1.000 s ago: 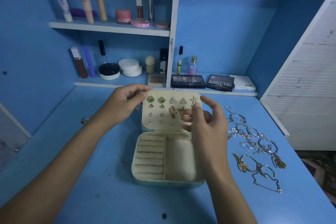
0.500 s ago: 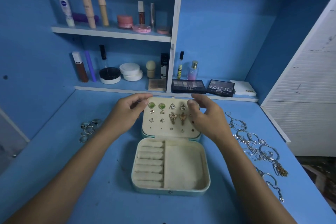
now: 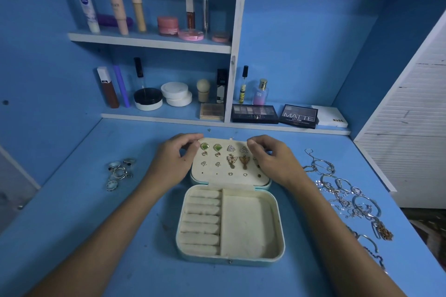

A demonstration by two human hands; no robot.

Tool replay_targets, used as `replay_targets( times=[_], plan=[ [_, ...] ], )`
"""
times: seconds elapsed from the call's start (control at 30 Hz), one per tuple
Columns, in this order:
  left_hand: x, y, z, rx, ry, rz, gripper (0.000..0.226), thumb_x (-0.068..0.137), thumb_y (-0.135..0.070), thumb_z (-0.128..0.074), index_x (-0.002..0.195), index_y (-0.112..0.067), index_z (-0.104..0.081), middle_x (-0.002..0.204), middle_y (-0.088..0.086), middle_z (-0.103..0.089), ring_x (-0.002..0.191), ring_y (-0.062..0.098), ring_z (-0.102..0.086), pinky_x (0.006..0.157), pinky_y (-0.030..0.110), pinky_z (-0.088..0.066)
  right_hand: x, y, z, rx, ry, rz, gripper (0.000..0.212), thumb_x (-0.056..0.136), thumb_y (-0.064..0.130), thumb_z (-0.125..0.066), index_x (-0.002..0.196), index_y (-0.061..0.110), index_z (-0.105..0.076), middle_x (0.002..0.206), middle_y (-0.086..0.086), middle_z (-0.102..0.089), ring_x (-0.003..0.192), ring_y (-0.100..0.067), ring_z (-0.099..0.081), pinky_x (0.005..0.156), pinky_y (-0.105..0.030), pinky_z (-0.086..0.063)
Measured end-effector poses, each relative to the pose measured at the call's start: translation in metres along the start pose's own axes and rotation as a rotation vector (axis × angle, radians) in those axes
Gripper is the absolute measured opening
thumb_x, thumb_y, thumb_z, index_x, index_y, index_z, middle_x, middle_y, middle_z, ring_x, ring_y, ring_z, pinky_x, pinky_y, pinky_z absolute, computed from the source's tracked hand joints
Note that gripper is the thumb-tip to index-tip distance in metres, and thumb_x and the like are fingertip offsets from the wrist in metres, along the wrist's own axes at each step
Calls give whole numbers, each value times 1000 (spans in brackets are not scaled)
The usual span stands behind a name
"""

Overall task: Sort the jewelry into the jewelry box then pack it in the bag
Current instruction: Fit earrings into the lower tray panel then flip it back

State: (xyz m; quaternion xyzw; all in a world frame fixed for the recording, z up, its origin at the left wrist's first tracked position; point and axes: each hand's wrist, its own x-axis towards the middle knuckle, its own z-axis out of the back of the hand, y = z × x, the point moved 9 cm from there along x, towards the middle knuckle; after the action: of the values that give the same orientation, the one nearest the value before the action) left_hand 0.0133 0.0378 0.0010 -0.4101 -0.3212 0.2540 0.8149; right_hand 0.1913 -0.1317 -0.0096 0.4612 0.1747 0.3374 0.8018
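A cream jewelry box [image 3: 277, 229] lies open on the blue desk, with ring rolls on its left and a bare compartment on its right. Its lid panel [image 3: 212, 175] leans back and carries several earrings [image 3: 231, 155] pinned in rows. My left hand [image 3: 175, 160] grips the lid's upper left edge. My right hand [image 3: 272, 160] grips the upper right edge and covers the earrings there. Several rings [image 3: 119, 172] lie in a cluster left of the box. A tangle of bracelets and chains [image 3: 347, 198] lies to the right. No bag is in view.
Shelves behind the desk hold cosmetics; eyeshadow palettes [image 3: 298, 116] and jars [image 3: 147, 99] stand on the low ledge just behind the lid. A white slatted panel [image 3: 415, 140] bounds the desk's right side. The blue desk [image 3: 84, 236] runs to the front on both sides of the box.
My right hand has moved from in front of the lid panel to its upper right edge. The view has pulled back and down, and the rings at left have come into sight.
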Motion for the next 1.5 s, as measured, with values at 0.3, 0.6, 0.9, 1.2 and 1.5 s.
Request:
replay_targets(
  times=[0.3,0.6,0.9,1.2,1.5],
  plan=[
    [-4,3,2,23,-39,2,20,96,-17,-62,112,-20,-73,104,-20,-70,93,-13,-60,80,0,-40,3,2,-4,-62,-9,42,21,94,46,-61,106,30,-69,92,9,-70,84,-5,-62,68,-14,-47],
    [9,17,19,54,-112,64,17,94,-16,-63,105,-26,-72,98,-13,-72,87,0,-66,80,10,-48,11,-10,-9,-113,-1,47,22,90,50,-64,103,32,-65,101,1,-68,98,-17,-60,74,-26,-45],
    [49,24,43,341,-67,135,13,93,-15,-62,99,-17,-74,95,-5,-72,87,11,-65,79,14,-45,16,-14,-12,-128,9,62,17,89,52,-63,98,38,-60,101,-2,-67,103,-19,-58,81,-29,-44],
    [61,29,27,485,58,160,2,84,-16,-74,85,-16,-76,76,-7,-66,69,-5,-55,62,5,-37,15,-13,-12,-125,13,58,17,89,53,-63,99,39,-58,105,-2,-65,102,-18,-58,85,-29,-46],
    [65,32,24,532,43,126,6,84,-13,-72,82,-15,-77,83,0,-72,80,15,-64,83,26,-50,14,-12,-12,-133,15,64,17,90,53,-62,99,39,-57,104,-1,-65,103,-17,-57,85,-30,-47]
  ],
)
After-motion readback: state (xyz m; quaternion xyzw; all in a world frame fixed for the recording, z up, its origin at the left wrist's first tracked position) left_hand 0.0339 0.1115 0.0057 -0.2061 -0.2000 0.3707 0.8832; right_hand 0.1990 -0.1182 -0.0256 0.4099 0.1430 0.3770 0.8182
